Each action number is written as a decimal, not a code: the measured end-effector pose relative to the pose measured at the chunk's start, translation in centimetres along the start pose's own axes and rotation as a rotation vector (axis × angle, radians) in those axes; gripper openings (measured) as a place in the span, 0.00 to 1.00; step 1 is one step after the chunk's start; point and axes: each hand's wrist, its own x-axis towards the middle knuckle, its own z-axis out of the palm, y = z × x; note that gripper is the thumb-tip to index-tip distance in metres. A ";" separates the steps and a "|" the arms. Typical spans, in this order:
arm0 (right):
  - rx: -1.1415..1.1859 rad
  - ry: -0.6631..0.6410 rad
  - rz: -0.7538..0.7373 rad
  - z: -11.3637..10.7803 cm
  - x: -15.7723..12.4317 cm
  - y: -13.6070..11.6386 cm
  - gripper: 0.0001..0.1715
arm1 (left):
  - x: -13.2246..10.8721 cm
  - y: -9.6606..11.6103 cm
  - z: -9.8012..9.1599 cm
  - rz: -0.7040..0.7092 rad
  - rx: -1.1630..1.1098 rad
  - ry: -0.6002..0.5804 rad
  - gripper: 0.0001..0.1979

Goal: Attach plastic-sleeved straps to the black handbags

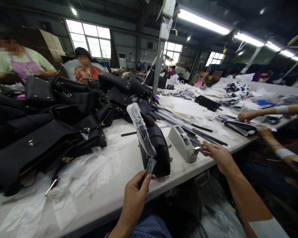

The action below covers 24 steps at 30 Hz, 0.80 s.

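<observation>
Left hand (135, 195): gripped lower end of film-wrapped strap (141, 129), upright over black bag (157, 152) near worktop (181, 170) edge. Right hand (220, 157): open, fingers at tape dispenser (182, 143). Needed, seemingly: film taut, tape pulled straight.

On the table (181, 170), the handbag (159, 148) stands between the bag pile (52, 125) (left) and the tape dispenser (182, 143).
</observation>
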 end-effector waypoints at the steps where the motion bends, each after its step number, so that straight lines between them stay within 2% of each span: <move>1: 0.004 -0.031 0.047 -0.2 -0.5 0.3 0.24 | 0.0 -0.1 0.0 -0.001 -0.002 -0.001 0.21; 3: 0.024 -0.078 0.144 -0.3 -1.4 1.4 0.24 | -0.1 -0.1 0.0 -0.001 -0.004 -0.007 0.21; 5: 0.047 -0.067 0.204 -0.2 -2.0 2.7 0.24 | -0.2 0.0 0.0 -0.002 -0.011 -0.012 0.21; 8: 0.072 -0.020 0.249 0.4 -3.3 4.4 0.23 | -0.3 0.2 -0.1 -0.007 -0.038 -0.015 0.21; 10: 0.090 -0.027 0.258 1.0 -4.9 4.5 0.24 | -0.3 0.3 0.0 -0.010 -0.049 -0.018 0.22; 13: 0.126 -0.168 0.251 2.7 -8.8 2.7 0.25 | -0.2 0.0 0.0 0.010 -0.048 -0.024 0.22; 16: 0.185 -0.496 0.159 5.4 -13.2 -0.9 0.19 | -0.3 -0.3 0.0 0.045 -0.040 -0.021 0.22; 18: 0.215 -0.625 0.081 7.6 -15.3 -3.3 0.17 | -0.4 -0.3 0.0 0.086 -0.002 -0.007 0.21; 21: 0.142 -0.686 0.025 10.8 -16.8 -5.5 0.19 | -0.5 -0.1 0.0 0.207 0.072 0.026 0.17; 24: -0.037 -0.650 -0.020 12.7 -16.8 -6.2 0.21 | -0.6 0.1 -0.2 0.297 0.119 0.042 0.16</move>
